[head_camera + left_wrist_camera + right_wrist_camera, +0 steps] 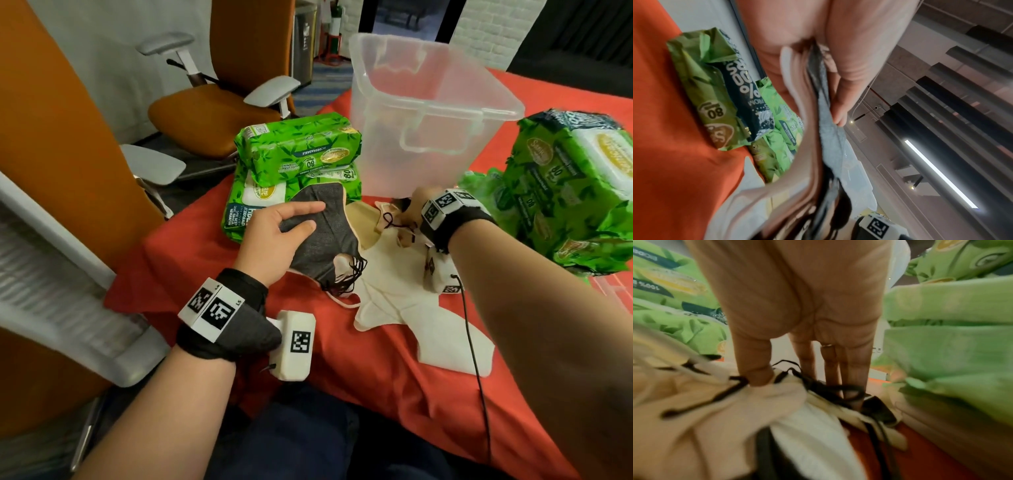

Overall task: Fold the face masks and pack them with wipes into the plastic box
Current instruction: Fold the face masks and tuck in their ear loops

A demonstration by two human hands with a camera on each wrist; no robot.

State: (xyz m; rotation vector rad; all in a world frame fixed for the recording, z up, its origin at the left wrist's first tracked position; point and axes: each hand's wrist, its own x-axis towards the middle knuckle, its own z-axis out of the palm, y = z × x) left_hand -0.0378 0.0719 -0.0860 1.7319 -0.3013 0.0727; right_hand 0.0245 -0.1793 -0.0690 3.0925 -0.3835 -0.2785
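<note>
Fingers (305,207) of the left hand (274,236) pinch a dark grey fabric face mask (318,236) with beige lining, lifted just before the stacked green wipes packs (294,150). Right hand (416,205) fingers (756,369) pinch beige masks (394,294) and their black ear loops (826,386) on the red-clothed table (394,377). Behind them stands a clear plastic box (428,113), and more green wipes packs (568,192) sit right of it. Only the left wrist view shows the thumb pressing grey fabric; only the right wrist view shows a ring.
</note>
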